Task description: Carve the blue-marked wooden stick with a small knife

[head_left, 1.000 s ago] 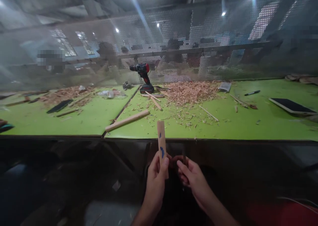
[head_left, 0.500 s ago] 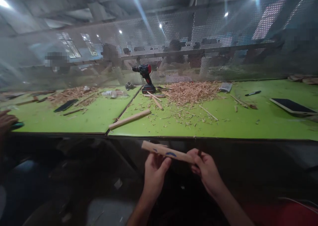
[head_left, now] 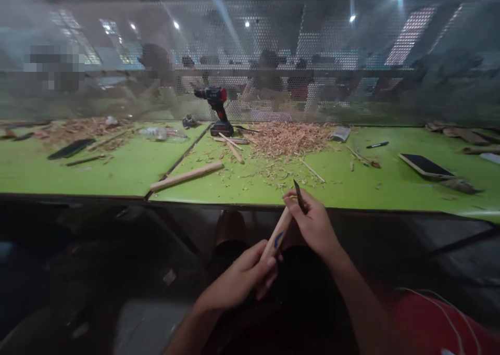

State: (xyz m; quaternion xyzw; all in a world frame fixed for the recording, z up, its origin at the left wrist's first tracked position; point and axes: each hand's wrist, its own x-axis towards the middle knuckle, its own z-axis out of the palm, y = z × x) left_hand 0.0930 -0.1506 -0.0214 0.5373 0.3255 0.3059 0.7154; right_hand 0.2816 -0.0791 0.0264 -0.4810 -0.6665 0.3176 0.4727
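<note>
My left hand (head_left: 250,269) is closed around the lower end of a pale wooden stick (head_left: 284,223) with a blue mark on its side. The stick slants up and to the right, in front of the table edge, above my lap. At its upper end is my right hand (head_left: 314,222), whose fingers touch the wood. A dark carving knife (head_left: 298,192) is gripped in that same hand, its pointed tip upward; the rest of it is hidden by the fingers.
On the green table (head_left: 250,188) lie a second wooden rod (head_left: 187,176), a heap of shavings (head_left: 291,139), a pen (head_left: 377,144) and a phone (head_left: 425,166). A cordless drill (head_left: 219,110) stands upright before a perforated screen (head_left: 328,92). More shavings (head_left: 82,131) lie at left.
The stick has swung from nearly level to a steep slant, its right-hand end now up. My right hand rose and my left hand dropped slightly. A co-worker's hand at far left has left view.
</note>
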